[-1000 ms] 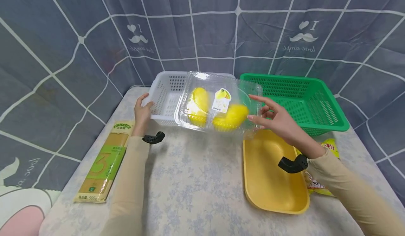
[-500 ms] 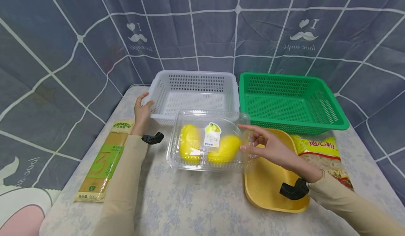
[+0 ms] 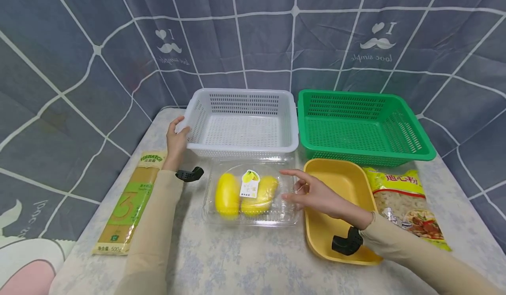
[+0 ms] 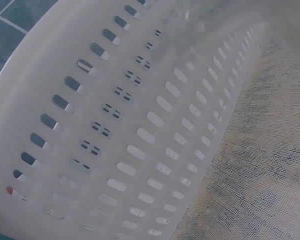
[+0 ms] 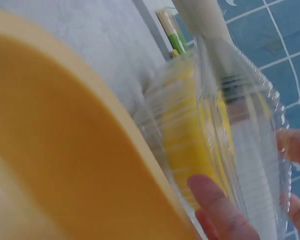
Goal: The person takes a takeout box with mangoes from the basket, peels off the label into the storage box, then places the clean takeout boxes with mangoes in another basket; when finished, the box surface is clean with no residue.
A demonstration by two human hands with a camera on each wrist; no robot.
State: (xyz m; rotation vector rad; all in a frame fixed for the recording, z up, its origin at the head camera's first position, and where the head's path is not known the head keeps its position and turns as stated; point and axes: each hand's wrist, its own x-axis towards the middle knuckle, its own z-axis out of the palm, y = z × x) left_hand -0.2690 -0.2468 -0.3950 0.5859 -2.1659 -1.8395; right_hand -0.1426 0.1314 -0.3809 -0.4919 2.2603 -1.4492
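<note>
A clear plastic clamshell box [image 3: 213, 189] holds two yellow mangoes [image 3: 227, 194] and has a fruit label [image 3: 250, 183] on its lid. My right hand [image 3: 316, 196] grips the box's right end, thumb in front and fingers behind. In the right wrist view, the thumb [image 5: 217, 207] presses on one side of the box [image 5: 255, 165]. Whether the box touches the table cannot be told. At the back left, my left hand [image 3: 176, 142] holds the left end of the white basket [image 3: 243, 147]. Only the basket's slotted wall [image 4: 115, 125] shows in the left wrist view.
A green basket [image 3: 363, 152] stands right of the white one. The yellow tray [image 3: 336, 229] lies beside the box, with a bag of noodles [image 3: 407, 207] to its right. A pasta pack [image 3: 130, 202] lies at the left. A grey curtain [image 3: 269, 44] hangs behind.
My right hand has brought the mango box down and forward, from over the white basket to in front of it, slightly leftward. My left hand has stayed at the basket.
</note>
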